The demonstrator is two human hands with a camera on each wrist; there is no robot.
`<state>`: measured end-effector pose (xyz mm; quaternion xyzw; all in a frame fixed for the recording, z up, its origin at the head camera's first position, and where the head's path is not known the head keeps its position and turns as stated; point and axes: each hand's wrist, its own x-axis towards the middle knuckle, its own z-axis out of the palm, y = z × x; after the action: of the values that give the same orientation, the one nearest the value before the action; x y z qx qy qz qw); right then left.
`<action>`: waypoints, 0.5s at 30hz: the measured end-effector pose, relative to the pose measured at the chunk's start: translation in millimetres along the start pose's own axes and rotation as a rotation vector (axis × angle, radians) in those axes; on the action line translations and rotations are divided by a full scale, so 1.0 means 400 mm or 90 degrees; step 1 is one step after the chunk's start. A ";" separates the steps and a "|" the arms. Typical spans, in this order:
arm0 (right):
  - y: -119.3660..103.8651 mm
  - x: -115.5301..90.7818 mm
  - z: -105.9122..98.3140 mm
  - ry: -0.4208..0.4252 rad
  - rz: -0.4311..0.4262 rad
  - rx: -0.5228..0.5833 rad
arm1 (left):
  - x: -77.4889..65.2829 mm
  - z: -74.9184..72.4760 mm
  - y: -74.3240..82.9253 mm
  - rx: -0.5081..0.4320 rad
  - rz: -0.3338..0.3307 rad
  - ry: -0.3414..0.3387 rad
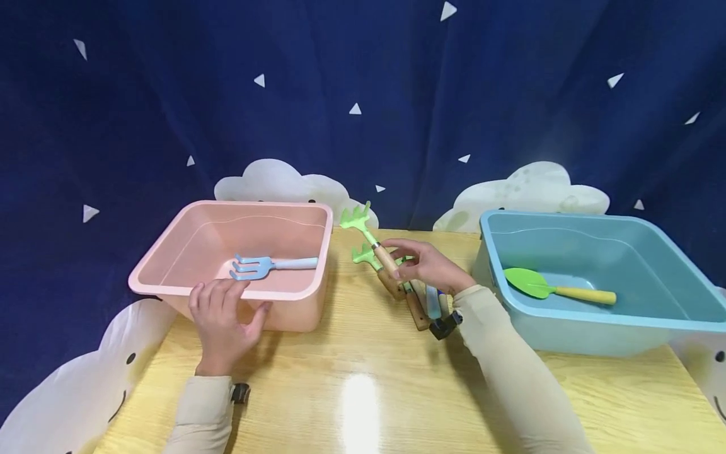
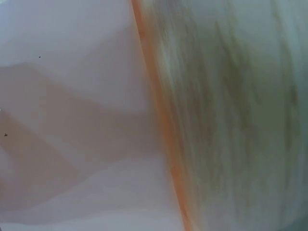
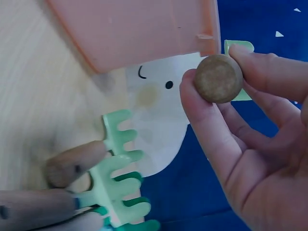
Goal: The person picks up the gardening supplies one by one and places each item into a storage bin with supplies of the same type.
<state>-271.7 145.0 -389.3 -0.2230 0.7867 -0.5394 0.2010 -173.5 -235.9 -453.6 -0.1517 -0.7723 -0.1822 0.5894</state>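
Note:
My right hand (image 1: 433,268) pinches the wooden handle of a small green rake (image 1: 356,218), raised above the table with its tines pointing up and left. In the right wrist view, the round end of that handle (image 3: 219,78) sits between thumb and fingers. Under the hand lies a pile of garden tools, including another green rake (image 1: 364,254) and several wooden handles (image 1: 416,309). My left hand (image 1: 224,321) holds the front rim of the pink tub (image 1: 283,294), fingers bent over it, thumb outside. Inside that tub rests a light-blue hand fork (image 1: 255,268).
At the right stands a blue tub (image 1: 590,337) containing a green trowel (image 1: 527,282) with a yellow handle. Both tubs stand on a wooden table (image 1: 317,391). A dark blue curtain (image 1: 397,94) with white triangles and clouds hangs behind.

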 end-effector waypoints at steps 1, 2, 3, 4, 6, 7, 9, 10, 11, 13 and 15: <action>-0.004 0.001 -0.003 0.000 -0.002 0.005 | -0.003 0.000 0.001 -0.001 0.000 0.001; -0.010 0.002 -0.007 0.002 -0.001 0.009 | -0.006 0.001 0.002 -0.002 0.000 0.001; -0.015 0.005 -0.012 0.002 -0.005 0.014 | -0.007 0.002 0.002 -0.002 0.001 0.003; -0.022 0.007 -0.017 0.005 -0.007 0.018 | -0.008 0.003 0.002 -0.002 0.001 0.005; -0.036 0.013 -0.027 0.012 -0.012 0.022 | -0.008 0.005 0.001 -0.003 0.000 0.010; -0.045 0.015 -0.033 0.016 -0.012 0.027 | -0.008 0.006 0.001 -0.004 0.000 0.011; -0.060 0.020 -0.041 0.026 -0.014 0.033 | -0.010 0.008 0.001 -0.005 0.004 0.011; -0.069 0.022 -0.044 0.033 -0.017 0.036 | -0.010 0.009 0.001 -0.005 0.006 0.013; -0.079 0.026 -0.046 0.037 -0.021 0.041 | -0.010 0.009 0.001 -0.006 0.007 0.015; -0.099 0.033 -0.046 0.050 -0.029 0.046 | -0.009 0.011 0.001 -0.009 0.007 0.017; -0.120 0.041 -0.045 0.060 -0.039 0.050 | -0.008 0.012 0.000 -0.012 0.006 0.017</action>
<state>-288.7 134.0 -339.6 -0.2133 0.7665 -0.5855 0.1553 -176.8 -233.6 -458.0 -0.1581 -0.7617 -0.1886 0.5994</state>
